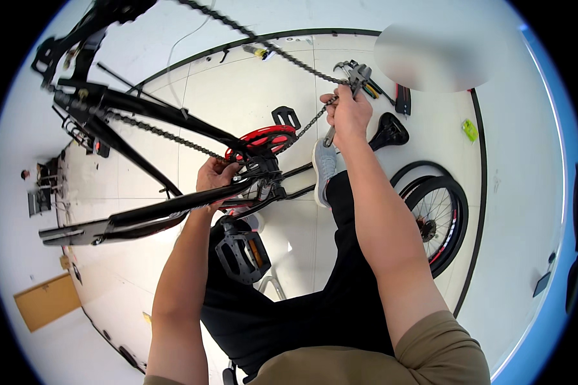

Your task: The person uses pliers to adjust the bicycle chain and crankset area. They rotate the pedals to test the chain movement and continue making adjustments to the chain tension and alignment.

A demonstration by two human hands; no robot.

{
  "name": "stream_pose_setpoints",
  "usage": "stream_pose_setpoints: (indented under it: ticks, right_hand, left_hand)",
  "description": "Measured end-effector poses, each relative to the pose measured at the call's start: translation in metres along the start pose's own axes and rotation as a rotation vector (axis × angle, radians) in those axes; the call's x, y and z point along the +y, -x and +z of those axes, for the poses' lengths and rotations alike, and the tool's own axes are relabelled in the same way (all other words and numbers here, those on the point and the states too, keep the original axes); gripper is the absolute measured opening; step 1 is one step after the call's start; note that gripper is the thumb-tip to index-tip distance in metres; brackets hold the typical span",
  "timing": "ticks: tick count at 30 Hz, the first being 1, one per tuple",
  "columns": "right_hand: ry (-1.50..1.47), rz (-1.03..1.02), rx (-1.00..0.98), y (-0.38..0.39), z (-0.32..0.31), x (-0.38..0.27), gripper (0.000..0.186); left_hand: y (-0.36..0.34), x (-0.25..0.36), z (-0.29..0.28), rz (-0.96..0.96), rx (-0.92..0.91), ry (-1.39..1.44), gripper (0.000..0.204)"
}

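Observation:
My right hand (349, 114) is closed round a silver adjustable wrench (359, 76), its jaw above my fingers and handle end below, with the bike chain (300, 63) running to that hand. My left hand (213, 176) pinches the lower run of chain beside the red chainring (247, 139), its fingertips partly hidden. The black bike frame (144, 110) fills the upper left, and a lower tube crosses in front of my left wrist. A flat pedal (241, 256) hangs below the crank; another pedal (286, 117) shows above the chainring.
On the floor are a black saddle (389, 131), a wheel with tyres (435, 228) at right, several hand tools (370, 87), a black pouch (402, 101) and a small yellow-green packet (469, 130). A cardboard-brown board (45, 300) lies at far left. My legs (289, 314) are under the bike.

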State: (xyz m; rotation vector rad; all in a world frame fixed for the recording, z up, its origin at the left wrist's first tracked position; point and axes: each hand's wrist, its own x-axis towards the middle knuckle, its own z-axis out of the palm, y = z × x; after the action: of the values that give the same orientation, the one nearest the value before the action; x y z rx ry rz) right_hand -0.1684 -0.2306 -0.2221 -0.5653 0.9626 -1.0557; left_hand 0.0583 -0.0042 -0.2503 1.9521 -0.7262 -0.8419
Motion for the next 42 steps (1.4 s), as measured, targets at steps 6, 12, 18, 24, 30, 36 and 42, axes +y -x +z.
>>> stream_pose_setpoints:
  ticks: [6, 12, 18, 24, 30, 36, 42]
  right_hand:
    - [0.012, -0.018, -0.016, 0.007, 0.008, -0.008, 0.02]
    - [-0.005, -0.035, -0.052, 0.006, 0.008, -0.009, 0.025]
    - [-0.036, 0.004, -0.171, 0.01, 0.013, -0.01, 0.029]
    - [0.031, 0.016, -0.292, 0.018, 0.018, -0.011, 0.04]
    - [0.051, 0.068, -0.51, 0.021, 0.018, -0.008, 0.059]
    - [0.143, 0.062, -0.592, 0.029, 0.03, -0.01, 0.06]
    - [0.165, 0.087, -0.65, 0.027, 0.036, -0.008, 0.058]
  left_hand:
    - [0.004, 0.002, 0.0, -0.001, 0.032, -0.021, 0.025]
    - [0.014, 0.023, 0.008, -0.033, 0.045, -0.026, 0.019]
    - [0.013, 0.018, 0.004, -0.034, 0.072, 0.034, 0.018]
    - [0.015, 0.018, 0.008, -0.007, 0.096, 0.083, 0.019]
    - [0.013, 0.014, 0.006, 0.001, 0.118, 0.005, 0.016]
    - [0.012, 0.011, 0.006, -0.005, 0.129, 0.047, 0.014]
    - [0.014, 0.017, 0.009, -0.004, 0.131, 0.141, 0.011]
